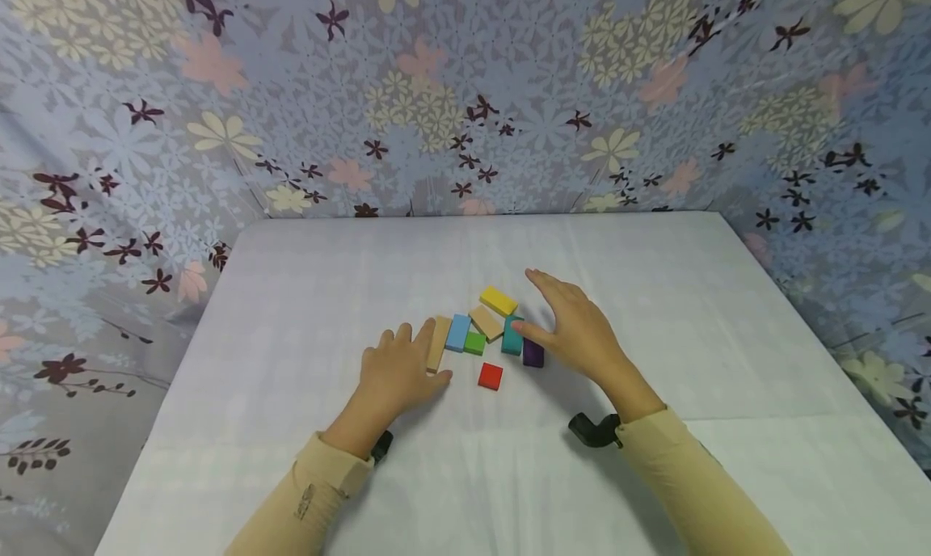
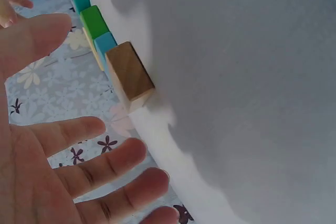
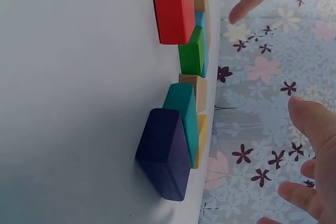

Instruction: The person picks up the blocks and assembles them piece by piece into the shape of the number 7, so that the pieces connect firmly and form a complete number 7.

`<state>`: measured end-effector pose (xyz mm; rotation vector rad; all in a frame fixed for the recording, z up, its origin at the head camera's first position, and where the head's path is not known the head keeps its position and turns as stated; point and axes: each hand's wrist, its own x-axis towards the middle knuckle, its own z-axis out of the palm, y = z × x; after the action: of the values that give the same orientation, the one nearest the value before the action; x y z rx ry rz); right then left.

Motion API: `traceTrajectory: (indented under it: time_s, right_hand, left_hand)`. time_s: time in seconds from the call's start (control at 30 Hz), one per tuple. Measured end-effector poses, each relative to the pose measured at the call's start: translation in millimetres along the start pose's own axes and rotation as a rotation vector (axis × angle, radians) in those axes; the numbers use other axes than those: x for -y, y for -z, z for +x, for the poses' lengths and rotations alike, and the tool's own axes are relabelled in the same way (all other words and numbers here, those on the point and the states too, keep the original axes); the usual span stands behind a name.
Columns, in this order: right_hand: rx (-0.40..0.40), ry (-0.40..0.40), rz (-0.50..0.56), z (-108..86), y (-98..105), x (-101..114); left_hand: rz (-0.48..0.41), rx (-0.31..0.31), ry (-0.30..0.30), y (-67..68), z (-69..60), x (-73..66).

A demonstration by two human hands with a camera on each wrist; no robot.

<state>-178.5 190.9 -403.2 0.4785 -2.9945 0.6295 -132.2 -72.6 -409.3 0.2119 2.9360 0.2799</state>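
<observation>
Several coloured wooden blocks lie in a loose cluster. My left hand (image 1: 396, 372) is spread beside the long plain wood block (image 1: 438, 344) at the cluster's left end; the left wrist view shows a gap between the fingers and this block. To its right are a light blue block (image 1: 458, 332), a green block (image 1: 475, 343) and another plain wood block (image 1: 486, 323). Over the right end hovers my right hand (image 1: 582, 330), fingers extended and holding nothing, near the teal block (image 1: 512, 338) and the dark purple block (image 3: 164, 153). A yellow block (image 1: 498, 301) lies farthest back, a red block (image 1: 490, 376) nearest.
A white cloth covers the table (image 1: 320, 281). Floral fabric (image 1: 451, 79) hangs behind it and along both sides. Black wrist-worn devices (image 1: 595, 431) show below the sleeves.
</observation>
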Motion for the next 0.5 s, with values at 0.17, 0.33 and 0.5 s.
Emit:
traceTrajectory:
  time_s: [0.17,0.33,0.5]
  right_hand:
    - [0.015,-0.008,0.013,0.9,-0.8,-1.2]
    - [0.018,-0.008,0.025,1.8,-2.0,-1.9]
    - [0.026,-0.012,0.032,1.8,-4.1,-3.9]
  left_hand:
    - [0.024,0.039,-0.012,-2.6,4.8,1.5]
    - [0.014,0.064,-0.017,-4.9,8.5,2.5]
    - [0.013,0.09,-0.024,-4.4,10.7,3.7]
